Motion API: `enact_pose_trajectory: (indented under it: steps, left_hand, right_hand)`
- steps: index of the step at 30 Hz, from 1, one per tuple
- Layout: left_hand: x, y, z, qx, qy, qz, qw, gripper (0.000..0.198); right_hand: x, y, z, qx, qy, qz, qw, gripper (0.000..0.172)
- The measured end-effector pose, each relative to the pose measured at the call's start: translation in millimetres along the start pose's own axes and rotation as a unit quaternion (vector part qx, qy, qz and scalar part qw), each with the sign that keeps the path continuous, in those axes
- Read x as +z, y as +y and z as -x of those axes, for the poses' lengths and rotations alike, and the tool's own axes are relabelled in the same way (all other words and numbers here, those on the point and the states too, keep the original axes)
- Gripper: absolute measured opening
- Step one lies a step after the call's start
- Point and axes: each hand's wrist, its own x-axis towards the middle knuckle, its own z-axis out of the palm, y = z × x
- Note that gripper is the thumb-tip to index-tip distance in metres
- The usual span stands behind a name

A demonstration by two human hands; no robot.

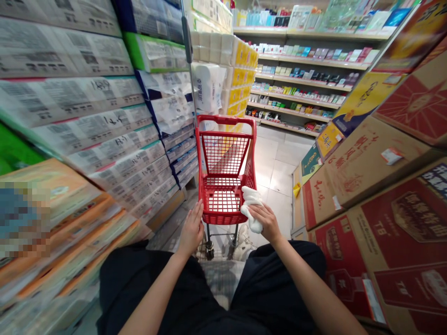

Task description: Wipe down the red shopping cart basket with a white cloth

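Observation:
A small red plastic shopping cart [223, 217] with grid walls stands right in front of my knees. My right hand [267, 222] grips a crumpled white cloth [252, 200], pressed against the cart's near right corner. My left hand [192, 229] lies with fingers stretched out along the cart's near left corner, apparently touching it. Nothing shows in that hand. Through the grid of the basket the pale floor is visible. Below it, the cart's metal legs end in dark wheels [210, 250].
Stacked packs [115, 121] with handwritten numbers rise close on the left. Toilet-paper packs [240, 77] stand beyond the cart. Red and brown cartons [349, 163] line the right side. Shelves [307, 60] of small boxes cross the back; a tiled floor [274, 172] leads there.

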Motion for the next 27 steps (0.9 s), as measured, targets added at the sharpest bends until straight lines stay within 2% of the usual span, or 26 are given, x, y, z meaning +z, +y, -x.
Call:
enact_pose_trajectory:
  steps: [6,11,19,23,27]
  left_hand:
    - [-3.8,7.5,-1.4,-0.014,-0.004,-0.070,0.997,0.080]
    - [-9.8,3.0,-1.5,-0.018,-0.016,-0.099,0.995,0.079]
    - [-6.2,-14.6,-18.6,0.008,-0.016,-0.095,0.995,0.079]
    - [-8.1,-32.9,-30.7,-0.006,-0.010,-0.083,0.996,0.077]
    - [-20.3,-76.2,-56.4,-0.032,-0.045,-0.059,0.997,0.073]
  right_hand:
    - [18.0,-30.1,-1.7,0.104,0.074,-0.049,0.991,0.028]
    - [22.3,-47.0,-5.1,0.127,0.112,-0.067,0.983,0.022]
    - [32.6,-56.0,-8.2,0.156,0.125,-0.053,0.978,0.026]
    - [42.2,-68.6,-17.2,0.145,0.100,-0.059,0.983,0.029]
    - [60.8,-91.9,-40.4,0.145,0.029,-0.036,0.988,0.038]
